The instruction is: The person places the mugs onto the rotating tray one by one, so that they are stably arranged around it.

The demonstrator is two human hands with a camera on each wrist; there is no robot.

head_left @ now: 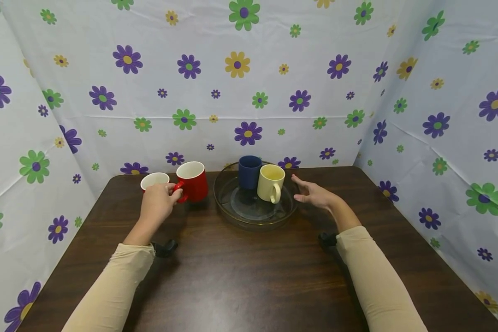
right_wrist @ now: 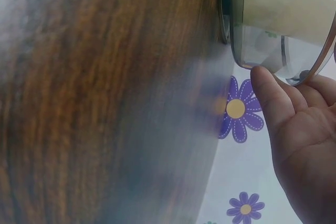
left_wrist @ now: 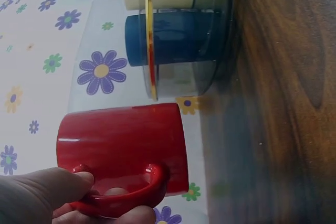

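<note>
The glossy red, straight-sided mug with a white inside (head_left: 194, 184) is near the table's far edge, left of its middle. Its handle is in the left grip (head_left: 157, 203), thumb on one side and fingers curled on the other. In the left wrist view, patterned cloth shows beneath the base, so it seems to be held just clear of the dark wooden table (head_left: 249, 272).

It looks like glazed ceramic: I would expect it to be rigid, fairly heavy for its size, slick on the wall and liable to chip. The looped handle is the sound place to hold, though its weight hangs to one side and may tip it; fingers deep in the loop would steady it.

A second white-lined mug (head_left: 155, 177) stands nearer the table's left edge, partly hidden by the left grip. By the middle of the far edge, the round clear glass-like dish with a gold rim (head_left: 255, 225) holds a navy blue mug (head_left: 249, 173) and a pale yellow mug (head_left: 269, 184). The dish would likely crack under a knock. On its right-edge side is the right grip (head_left: 315, 193), fingers extended, not clasping anything; whether it touches the dish I cannot tell.
</note>
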